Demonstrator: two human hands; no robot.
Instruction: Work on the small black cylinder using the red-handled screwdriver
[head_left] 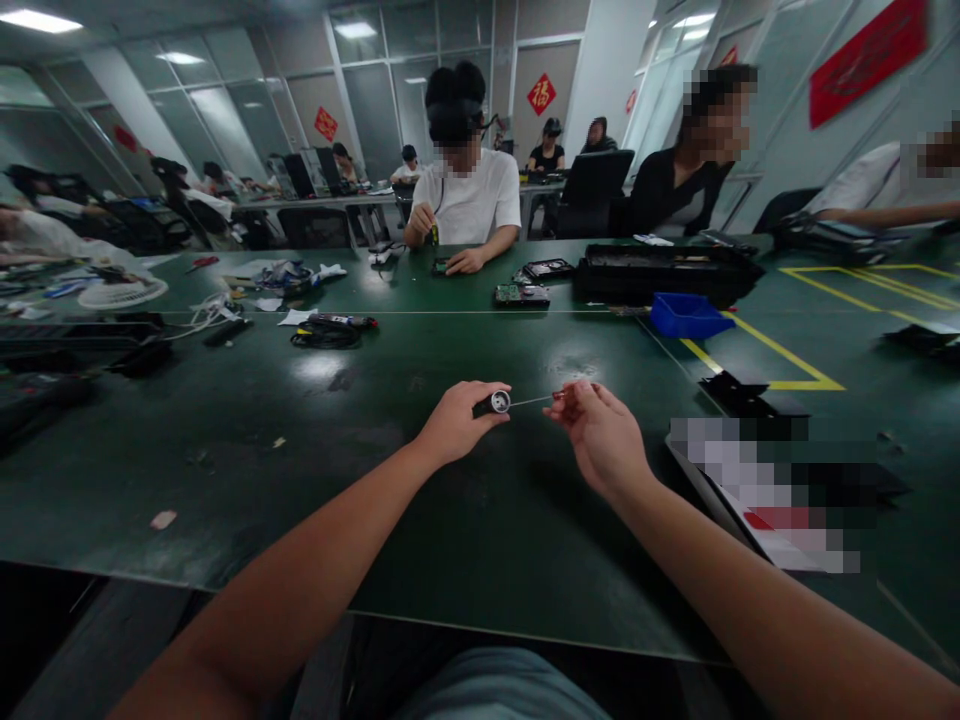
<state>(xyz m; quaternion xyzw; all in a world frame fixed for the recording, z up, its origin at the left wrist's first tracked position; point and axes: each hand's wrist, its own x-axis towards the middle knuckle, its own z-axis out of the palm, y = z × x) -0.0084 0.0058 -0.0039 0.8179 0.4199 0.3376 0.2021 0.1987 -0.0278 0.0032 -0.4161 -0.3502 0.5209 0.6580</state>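
My left hand (459, 422) is closed around a short black cylinder with a silver, hollow-looking round end (499, 402), held just above the green table and facing right. In the fingers of my right hand (604, 430) is a thin metal-shafted tool (531, 401). A small reddish part shows at my fingertips, and the rest is hidden in the hand. The shaft runs left, and its tip reaches the cylinder's silver end. Whether the tip sits inside or only touches it, I cannot tell.
Across the green table (247, 500), a person in a white shirt (480, 190) works on a small board. Hard drives (521, 295), a long black housing (667, 268) and a blue bin (686, 315) lie beyond my hands. Coiled cable (328, 332) sits left, black parts (742, 395) right.
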